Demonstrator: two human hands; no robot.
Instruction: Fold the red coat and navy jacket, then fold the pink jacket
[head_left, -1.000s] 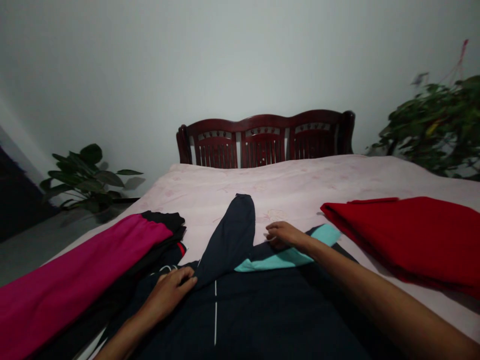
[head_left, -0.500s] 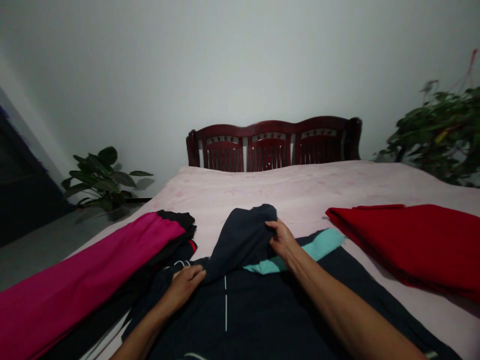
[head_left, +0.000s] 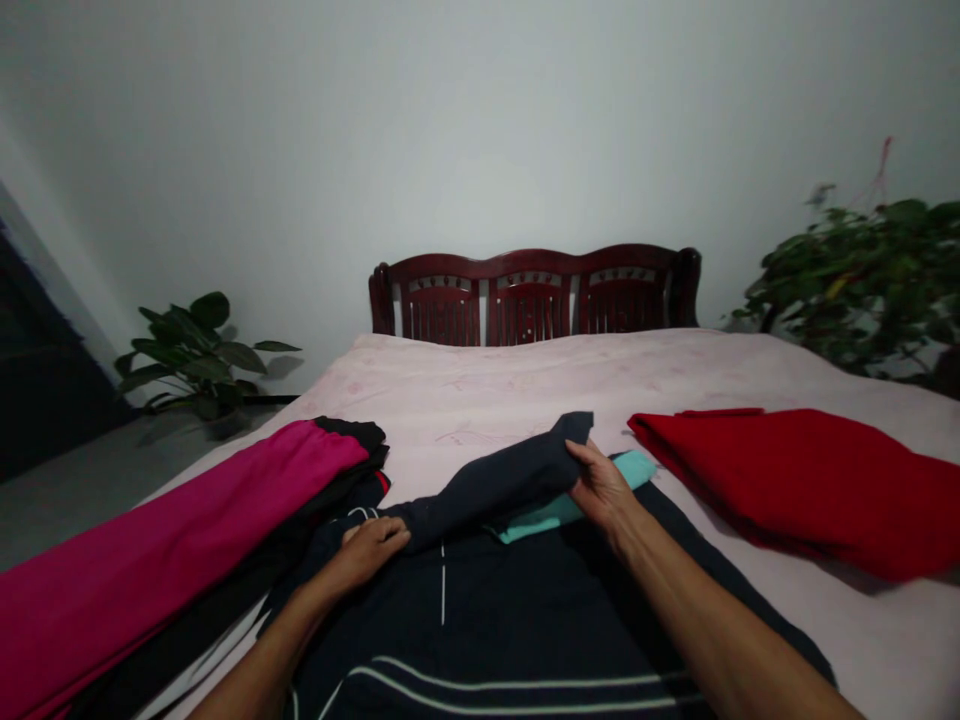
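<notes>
right hand [head_left: 604,490] appears closed on the end of the navy sleeve [head_left: 502,485], which lies across the upper front of a navy track top [head_left: 480,630] spread on the bed [head_left: 525,380]. left hand [head_left: 366,555] is open, resting palm-down at the sleeve's root. a teal panel [head_left: 562,518] shows just beneath the sleeve. step judged to be folding the sleeve inward; it calls for laying the sleeve flat. folded magenta clothing [head_left: 165,520] lies left, folded red cloth [head_left: 795,490] right.

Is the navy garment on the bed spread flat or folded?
The navy garment is spread flat, except one sleeve lying across it, held by the right hand.
</notes>
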